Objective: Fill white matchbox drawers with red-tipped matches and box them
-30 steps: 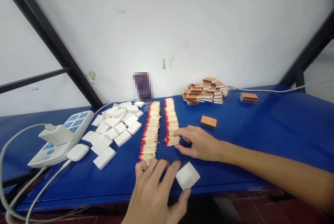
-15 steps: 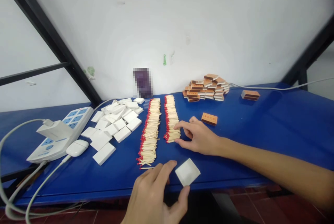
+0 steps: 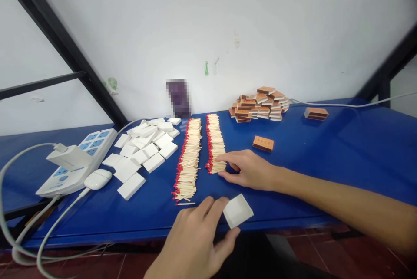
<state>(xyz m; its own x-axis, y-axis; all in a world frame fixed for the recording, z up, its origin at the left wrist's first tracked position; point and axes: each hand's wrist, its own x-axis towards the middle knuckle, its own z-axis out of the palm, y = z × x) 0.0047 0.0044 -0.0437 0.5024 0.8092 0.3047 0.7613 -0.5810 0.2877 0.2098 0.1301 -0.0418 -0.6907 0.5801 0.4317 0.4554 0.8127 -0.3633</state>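
My left hand (image 3: 198, 231) grips a small white matchbox tray (image 3: 238, 211) between thumb and fingers near the table's front edge. The tray's hollow faces up and looks bare inside. My right hand (image 3: 249, 169) reaches in from the right, its index fingertip at the near end of the right row of red-tipped matches (image 3: 215, 142). Its thumb lies lower, apart from the index finger, with nothing visibly held. Beside that row runs a longer row of matches (image 3: 189, 157), with one loose match at its near end. An orange matchbox (image 3: 263, 143) lies beyond my right hand.
White trays (image 3: 143, 142) form a heap to the left. Orange matchbox covers (image 3: 260, 105) are piled by the wall, and another box stack (image 3: 316, 113) sits further right. A power strip (image 3: 78, 162) with a charger, cables and a white earphone case (image 3: 98, 179) lies at far left.
My left hand has shifted slightly right with the tray, its fingers now against the tray's edge. My right index finger has straightened over the matches. The view tilted a little.
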